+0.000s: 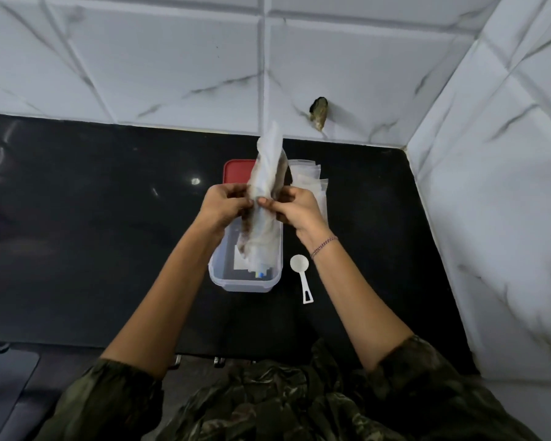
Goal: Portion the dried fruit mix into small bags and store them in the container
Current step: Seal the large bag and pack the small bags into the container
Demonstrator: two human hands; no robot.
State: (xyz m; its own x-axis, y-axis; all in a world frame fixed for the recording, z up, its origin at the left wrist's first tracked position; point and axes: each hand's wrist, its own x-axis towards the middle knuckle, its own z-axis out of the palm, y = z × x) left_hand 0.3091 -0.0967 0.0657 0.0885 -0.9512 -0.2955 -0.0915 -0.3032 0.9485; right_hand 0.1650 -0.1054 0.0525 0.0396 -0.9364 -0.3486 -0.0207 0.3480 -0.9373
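Note:
A long clear plastic bag of dried fruit mix (265, 198) is held upright above the clear container (218, 275). Dark fruit shows through the bag's lower left part. My left hand (225, 203) grips the bag's left side and my right hand (295, 206) pinches its right side, fingertips nearly meeting at the bag's middle. The container stands on the black counter with a few small items inside, partly hidden by the bag. Its red lid (236, 173) lies just behind it. A stack of small clear bags (307, 176) lies to the right of the lid.
A white plastic scoop (301, 275) lies on the black counter (109, 233) right of the container. White marble-pattern tiled walls close off the back and right side. A hole in the back wall (319, 113) sits above the bags. Drawer fronts run below the counter's near edge.

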